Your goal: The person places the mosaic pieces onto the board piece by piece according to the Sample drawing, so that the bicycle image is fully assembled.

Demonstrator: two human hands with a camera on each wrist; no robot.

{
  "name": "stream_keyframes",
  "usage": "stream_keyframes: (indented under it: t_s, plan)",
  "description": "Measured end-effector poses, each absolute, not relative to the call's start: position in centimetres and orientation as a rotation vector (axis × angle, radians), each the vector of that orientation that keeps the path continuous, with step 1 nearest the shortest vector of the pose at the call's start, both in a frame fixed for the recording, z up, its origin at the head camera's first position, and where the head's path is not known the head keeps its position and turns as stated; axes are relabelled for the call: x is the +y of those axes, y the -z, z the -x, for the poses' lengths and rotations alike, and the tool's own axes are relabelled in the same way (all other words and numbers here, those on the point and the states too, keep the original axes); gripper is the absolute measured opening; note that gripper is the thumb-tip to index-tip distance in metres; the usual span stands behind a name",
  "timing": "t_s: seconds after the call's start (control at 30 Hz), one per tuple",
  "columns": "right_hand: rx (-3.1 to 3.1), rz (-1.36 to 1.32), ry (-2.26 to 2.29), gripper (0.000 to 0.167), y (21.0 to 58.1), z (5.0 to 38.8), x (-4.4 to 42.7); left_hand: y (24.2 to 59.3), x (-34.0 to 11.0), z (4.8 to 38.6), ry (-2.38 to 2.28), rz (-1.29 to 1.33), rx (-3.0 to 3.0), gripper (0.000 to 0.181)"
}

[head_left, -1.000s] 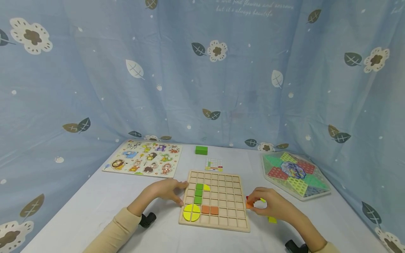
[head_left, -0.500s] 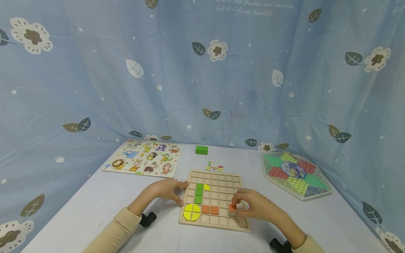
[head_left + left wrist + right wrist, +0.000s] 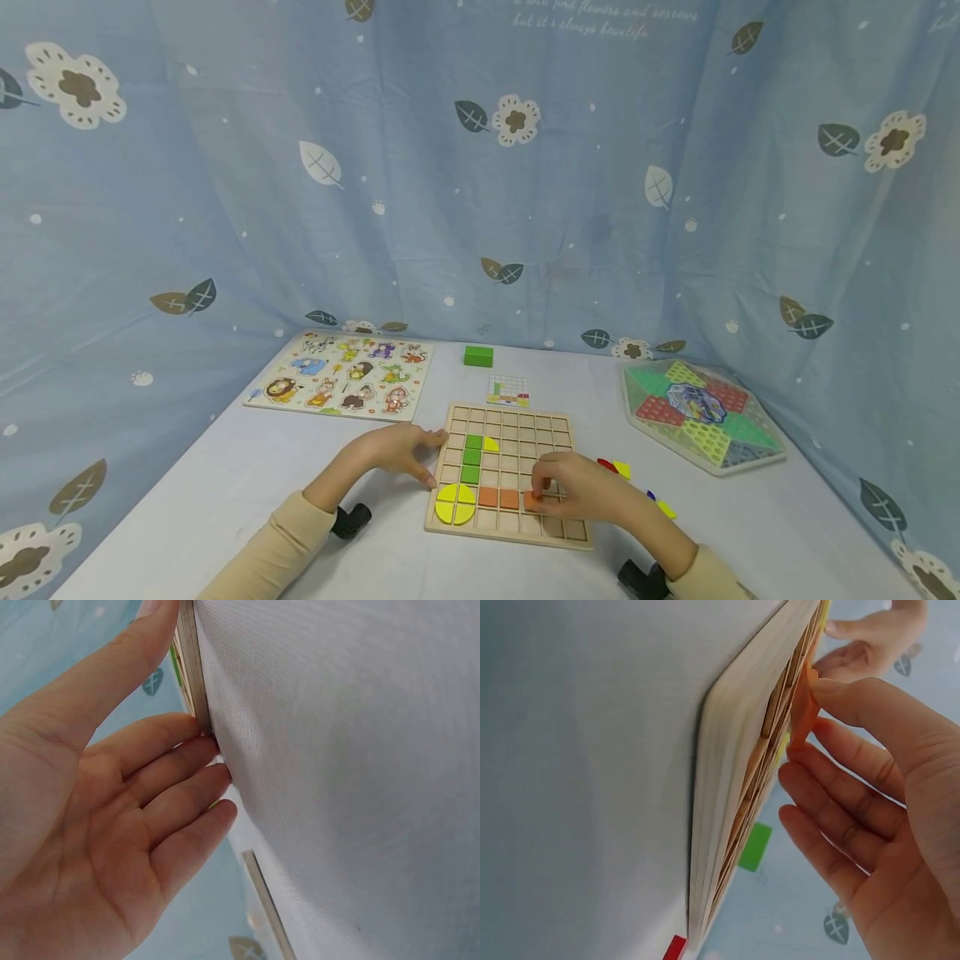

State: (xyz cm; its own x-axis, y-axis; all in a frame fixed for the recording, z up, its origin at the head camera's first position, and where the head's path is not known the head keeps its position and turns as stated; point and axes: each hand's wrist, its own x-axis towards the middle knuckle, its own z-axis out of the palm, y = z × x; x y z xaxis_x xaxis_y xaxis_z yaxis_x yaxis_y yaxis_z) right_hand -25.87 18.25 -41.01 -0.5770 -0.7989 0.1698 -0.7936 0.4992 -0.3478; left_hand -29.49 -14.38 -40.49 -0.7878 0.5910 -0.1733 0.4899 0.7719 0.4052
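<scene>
A wooden grid board point(image 3: 536, 423) lies on the white tabletop. My right hand point(image 3: 583, 490) pinches an orange square tile point(image 3: 804, 711) between thumb and fingertips, at the lower part of the grid. Left of that tile, two orange squares point(image 3: 498, 498) sit in the same row. Four-quarter yellow circle pieces point(image 3: 455, 504) fill the lower left corner. Above them stand green squares point(image 3: 471, 458) in a column, with a yellow quarter piece point(image 3: 491, 445) beside the top one. My left hand point(image 3: 397, 450) touches the board's left edge, fingers nearly straight in the left wrist view.
Beyond the board lie a small pattern card point(image 3: 507, 390) and a green block point(image 3: 478, 357). An animal puzzle point(image 3: 337, 375) is at back left, a hexagonal patterned box point(image 3: 701, 412) at right. Loose red point(image 3: 607, 465), yellow point(image 3: 666, 509) and blue pieces lie right of the board.
My right hand has carried the orange tile leftward from beside the board to its lower row, uncovering loose pieces on the right. My left hand stays at the board's edge.
</scene>
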Motion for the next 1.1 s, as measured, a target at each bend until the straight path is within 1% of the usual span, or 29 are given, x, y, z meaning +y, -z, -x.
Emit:
stream_keyframes:
  t_s: [0.23, 0.57, 0.87, 1.1]
  plan:
    - [2.678, 1.408, 0.598, 0.01, 41.1, 26.1, 17.8, 40.6, -14.4, 29.6, -0.49, -0.852, 2.681, 0.079]
    - [2.617, 1.375, 0.64, 0.004, 40.6, 25.9, 18.0, 40.4, -14.4, 29.3, -0.495, -0.845, 2.683, 0.078]
    - [2.59, 1.399, 0.649, 0.013, 39.9, 25.4, 19.7, 40.7, -14.2, 29.5, -0.492, -0.849, 2.676, 0.079]
    - [2.669, 1.248, 0.635, 0.019, 39.1, 26.2, 21.6, 40.7, -14.5, 29.6, -0.495, -0.854, 2.677, 0.08]
